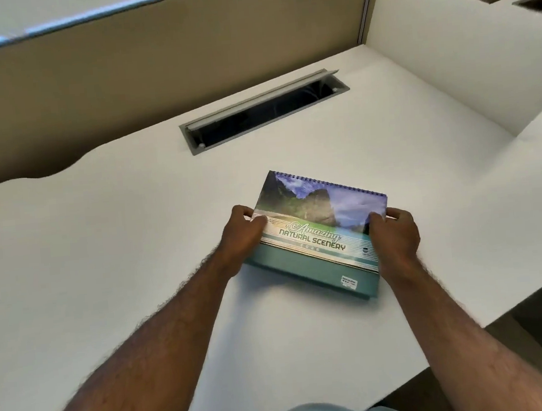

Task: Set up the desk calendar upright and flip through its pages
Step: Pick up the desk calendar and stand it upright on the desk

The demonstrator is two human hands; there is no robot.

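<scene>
Desk calendar [317, 230] on white counter [136, 250], cover facing up, spiral at far edge. Left hand [244, 237] grips left edge; right hand [393, 237] grips right edge.

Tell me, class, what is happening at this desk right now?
A person is holding a desk calendar with both hands on a white desk. The left hand grips its left edge and the right hand its right edge. The calendar is not yet standing upright, and its cover, reading "Amazing Natural Scenery", is on top, so no pages are flipped. Behind it, a cable slot in the desk is open.
</scene>
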